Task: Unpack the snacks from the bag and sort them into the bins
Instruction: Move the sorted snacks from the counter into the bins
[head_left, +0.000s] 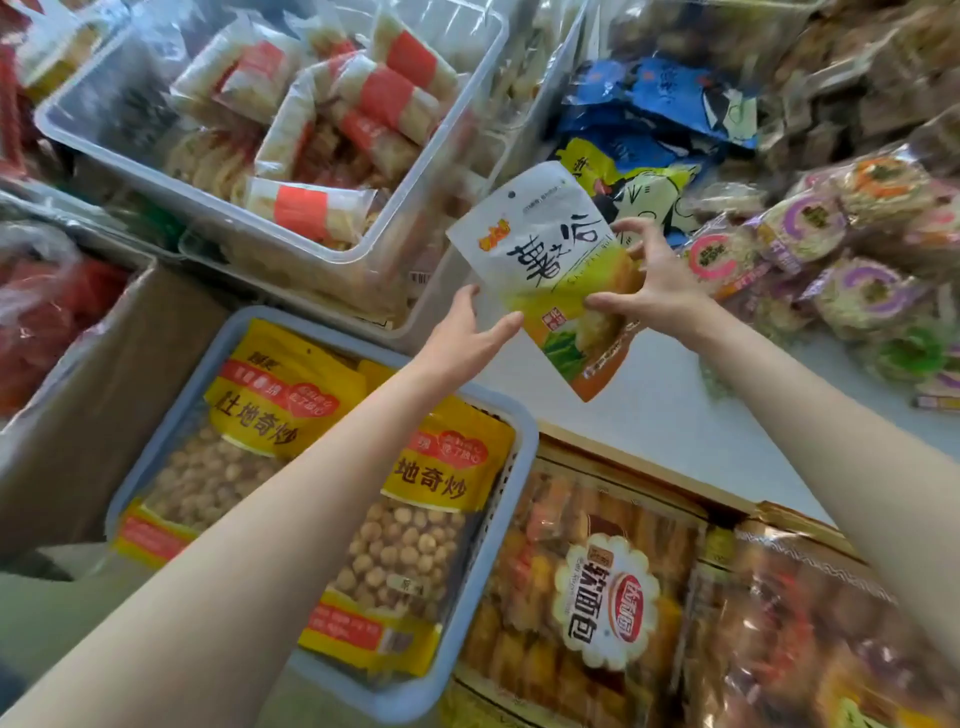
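Crowded shelves of snacks filled the view, with a clear bin (410, 171) and a blue basket (519, 467) below. Sorting seemed under way; next the white snack pouch (550, 270), held up above the white counter (675, 415), needed a matching bin. Right hand (654, 291) pinched its edge between thumb and fingers. Left hand (467, 332), fingers spread, touched its lower edge.

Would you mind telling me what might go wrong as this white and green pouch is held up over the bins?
The right hand holds the pouch only by its edge, and the left hand looks open, so it might slip. It could fall into the grey basket of yellow bags below, ending up mis-sorted.
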